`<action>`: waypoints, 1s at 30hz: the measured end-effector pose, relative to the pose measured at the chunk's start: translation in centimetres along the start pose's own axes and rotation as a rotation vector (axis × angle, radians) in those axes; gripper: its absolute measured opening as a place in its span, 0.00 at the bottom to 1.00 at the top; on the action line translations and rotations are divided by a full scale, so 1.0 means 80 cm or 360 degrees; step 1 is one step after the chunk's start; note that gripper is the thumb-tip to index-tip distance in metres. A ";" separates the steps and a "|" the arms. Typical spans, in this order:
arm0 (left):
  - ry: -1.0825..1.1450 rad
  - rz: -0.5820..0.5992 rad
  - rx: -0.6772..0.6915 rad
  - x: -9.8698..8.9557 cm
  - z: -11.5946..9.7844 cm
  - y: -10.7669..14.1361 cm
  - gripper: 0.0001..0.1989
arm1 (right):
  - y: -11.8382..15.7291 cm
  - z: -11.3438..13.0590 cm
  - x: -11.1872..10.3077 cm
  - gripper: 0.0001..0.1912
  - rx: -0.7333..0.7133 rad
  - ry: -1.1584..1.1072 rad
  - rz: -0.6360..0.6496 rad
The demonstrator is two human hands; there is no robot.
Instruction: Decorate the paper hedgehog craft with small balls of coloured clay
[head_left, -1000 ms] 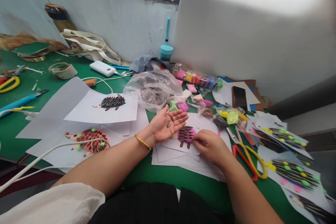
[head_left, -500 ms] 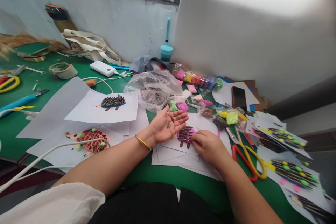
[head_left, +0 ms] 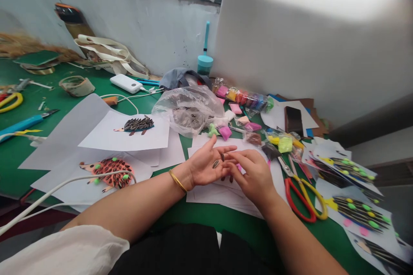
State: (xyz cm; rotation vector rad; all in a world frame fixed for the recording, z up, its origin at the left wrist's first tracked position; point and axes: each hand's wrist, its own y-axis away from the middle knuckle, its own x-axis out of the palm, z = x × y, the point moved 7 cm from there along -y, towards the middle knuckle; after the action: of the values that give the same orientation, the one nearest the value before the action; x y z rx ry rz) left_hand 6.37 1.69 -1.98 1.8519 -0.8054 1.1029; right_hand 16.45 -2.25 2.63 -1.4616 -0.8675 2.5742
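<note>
My left hand (head_left: 204,165) lies palm up with its fingers stretched out. A striped sunflower seed (head_left: 215,164) rests on its palm, and a second one lies by the fingers. My right hand (head_left: 254,174) reaches across to those fingers, its thumb and forefinger apart near the second seed. Beneath both hands is a paper sheet (head_left: 200,195) with a pink clay figure (head_left: 239,166), mostly covered by them. A clear plastic bag (head_left: 190,116) of seeds stands just behind the left hand.
Scissors (head_left: 305,197) with red and yellow handles lie right of my right hand. Finished seed hedgehogs on paper (head_left: 361,212) are stacked at far right. Two more hedgehog sheets (head_left: 97,137) lie at left, crossed by a white cable (head_left: 64,184). Wrapped clay packets (head_left: 225,132) sit behind.
My right hand has moved left and up from the pink figure to the fingers of my left hand. My left hand has shifted slightly, and the figure is now largely hidden.
</note>
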 end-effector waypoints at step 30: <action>0.0089 -0.0437 0.0465 -0.037 -0.053 -0.007 0.27 | 0.023 -0.114 0.004 0.09 0.0686 -0.0314 0.0028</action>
State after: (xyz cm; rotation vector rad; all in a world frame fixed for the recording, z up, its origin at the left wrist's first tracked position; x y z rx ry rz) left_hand 4.02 6.02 -3.67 2.0877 -0.3554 1.1327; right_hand 24.03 0.37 -2.10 -1.1134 -0.2781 2.7212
